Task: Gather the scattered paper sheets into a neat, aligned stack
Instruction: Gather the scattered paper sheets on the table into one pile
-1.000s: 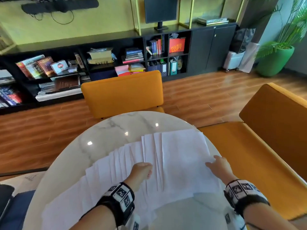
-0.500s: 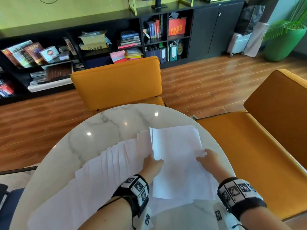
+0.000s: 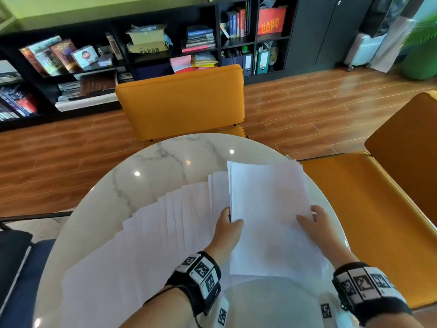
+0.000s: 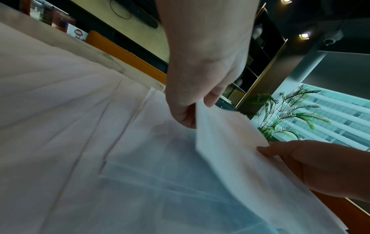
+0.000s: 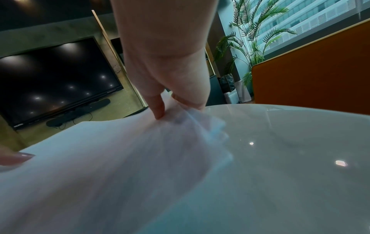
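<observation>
White paper sheets (image 3: 165, 233) lie fanned across a round marble table (image 3: 165, 162). Left hand (image 3: 227, 230) and right hand (image 3: 314, 223) each pinch opposite edges of a gathered stack (image 3: 269, 216) at the fan's right end.

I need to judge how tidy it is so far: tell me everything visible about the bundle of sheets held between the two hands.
The bundle is plain white paper, several sheets thick, roughly squared but with far edges slightly offset. It lies on the right of the marble table, its left edge raised. The left hand pinches that edge; the right hand grips the right edge.
</observation>
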### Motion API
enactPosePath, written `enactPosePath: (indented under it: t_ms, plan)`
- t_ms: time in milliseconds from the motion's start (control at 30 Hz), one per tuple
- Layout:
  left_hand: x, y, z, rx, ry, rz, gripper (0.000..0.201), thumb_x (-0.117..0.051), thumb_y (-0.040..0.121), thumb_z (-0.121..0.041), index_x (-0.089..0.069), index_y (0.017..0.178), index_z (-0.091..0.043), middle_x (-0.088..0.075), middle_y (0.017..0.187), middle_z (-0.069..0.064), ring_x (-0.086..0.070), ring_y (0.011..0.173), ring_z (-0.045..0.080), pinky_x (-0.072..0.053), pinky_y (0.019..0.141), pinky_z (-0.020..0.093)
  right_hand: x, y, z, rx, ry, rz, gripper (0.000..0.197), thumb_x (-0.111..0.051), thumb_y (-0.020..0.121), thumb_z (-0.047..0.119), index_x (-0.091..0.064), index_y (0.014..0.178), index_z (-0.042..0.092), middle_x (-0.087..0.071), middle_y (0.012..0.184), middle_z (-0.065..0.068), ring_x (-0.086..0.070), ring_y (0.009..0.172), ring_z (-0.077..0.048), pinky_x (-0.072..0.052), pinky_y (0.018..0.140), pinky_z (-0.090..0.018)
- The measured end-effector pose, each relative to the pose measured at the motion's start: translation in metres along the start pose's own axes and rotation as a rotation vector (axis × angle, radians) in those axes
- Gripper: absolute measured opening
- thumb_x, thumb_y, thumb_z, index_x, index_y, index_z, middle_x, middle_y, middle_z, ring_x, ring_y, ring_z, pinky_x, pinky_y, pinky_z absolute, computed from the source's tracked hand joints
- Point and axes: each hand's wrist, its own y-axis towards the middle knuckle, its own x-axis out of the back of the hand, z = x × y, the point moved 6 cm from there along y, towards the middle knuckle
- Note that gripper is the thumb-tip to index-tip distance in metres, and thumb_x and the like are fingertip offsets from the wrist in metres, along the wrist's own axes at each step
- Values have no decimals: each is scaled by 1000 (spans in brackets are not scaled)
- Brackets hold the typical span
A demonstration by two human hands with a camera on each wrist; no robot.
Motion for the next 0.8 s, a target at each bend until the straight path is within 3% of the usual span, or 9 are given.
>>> enactPosePath:
  t_ms: [167, 267, 333, 433, 533, 600, 633, 700, 800]
  plan:
    - [40, 6, 16, 62, 55, -283, 51, -47, 82, -9, -48, 132, -4, -47, 135, 7, -53, 120, 28, -44, 78, 24, -15, 9, -4, -17, -155, 9, 51, -54, 91, 22, -42, 138, 8, -58, 131, -15, -59, 111, -36, -50, 86, -41]
    - [47, 12, 19, 123, 51, -284, 54, -42, 76, -6, -43, 126, 12, -55, 115, 28, -61, 96, 40, -49, 63, 32, -25, 21, -7, -22, -227, 24, 48, -54, 85, 28, -53, 129, 9, -60, 125, -17, -60, 104, -37, -51, 90, -49]
    - [45, 15, 17, 155, 67, -245, 50, -43, 79, -5, -43, 126, 11, -58, 108, 22, -61, 86, 32, -45, 59, 28, -31, 28, -7, -10, -271, 11, 45, -54, 82, 30, -58, 123, 10, -61, 118, -18, -61, 96, -37, -52, 88, -50]
    - [37, 22, 20, 208, 92, -166, 53, -41, 83, -5, -41, 136, 2, -57, 125, 18, -61, 102, 29, -51, 76, 30, -42, 22, 2, -2, -259, 8, 46, -55, 84, 27, -56, 127, 7, -60, 122, -20, -59, 103, -39, -49, 92, -50]
    - [28, 20, 19, 171, 92, -125, 40, -31, 93, 1, -42, 131, -4, -44, 83, -7, -37, 65, 1, -34, 56, 10, -48, 13, 6, -41, -169, 41, 57, -56, 90, 22, -39, 142, 5, -49, 140, -20, -50, 123, -38, -42, 101, -44]
    - [24, 16, 22, 177, 110, -132, 24, -31, 96, -3, -46, 110, -16, -33, 74, -9, -31, 62, 0, -33, 52, 10, -49, 11, 6, -45, -138, 51, 60, -58, 90, 24, -37, 143, 5, -49, 141, -18, -51, 124, -37, -42, 99, -42]
    - [22, 12, 23, 166, 120, -117, 17, -34, 96, -7, -43, 106, -17, -39, 78, -6, -37, 64, 3, -37, 55, 15, -49, 9, 5, -40, -122, 55, 58, -59, 88, 27, -43, 139, 5, -54, 136, -18, -55, 118, -37, -45, 96, -42]
    - [18, 7, 27, 121, 103, -87, 31, -39, 92, -9, -42, 123, -8, -55, 102, 4, -51, 78, 12, -40, 59, 19, -49, 6, 2, -40, -92, 74, 46, -62, 85, 30, -57, 122, 4, -66, 115, -18, -63, 100, -36, -52, 87, -44]
    - [19, -1, 31, 65, 77, -62, 47, -38, 87, -2, -41, 133, -9, -54, 127, 10, -53, 94, 17, -41, 61, 16, -48, 1, 0, -24, -73, 94, 28, -62, 85, 25, -65, 101, 2, -70, 97, -18, -65, 85, -36, -52, 76, -43]
